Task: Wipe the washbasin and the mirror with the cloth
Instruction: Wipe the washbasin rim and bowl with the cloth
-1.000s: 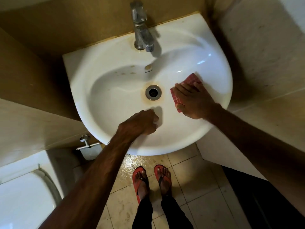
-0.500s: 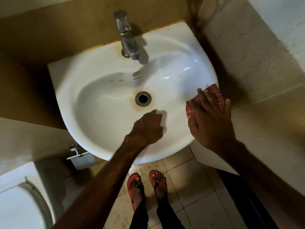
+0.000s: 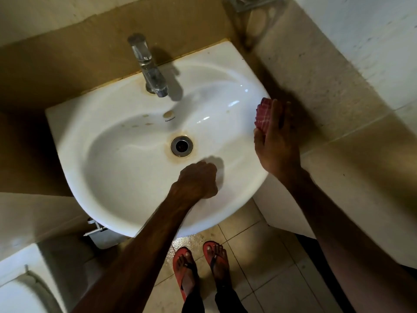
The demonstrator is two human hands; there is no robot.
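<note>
A white washbasin fills the middle of the view, with brown stains around its drain. My right hand grips a red checked cloth against the basin's right rim. My left hand is closed in a fist and rests on the inside of the front rim, holding nothing. The mirror is out of view.
A chrome tap stands at the back of the basin. Tiled walls close in behind and to the right. A toilet sits at the lower left. My feet in red sandals stand on the wet tiled floor below the basin.
My right hand has slid the cloth from beside the drain outward to the right rim. My left fist has stayed on the front rim. The view has tilted up a little.
</note>
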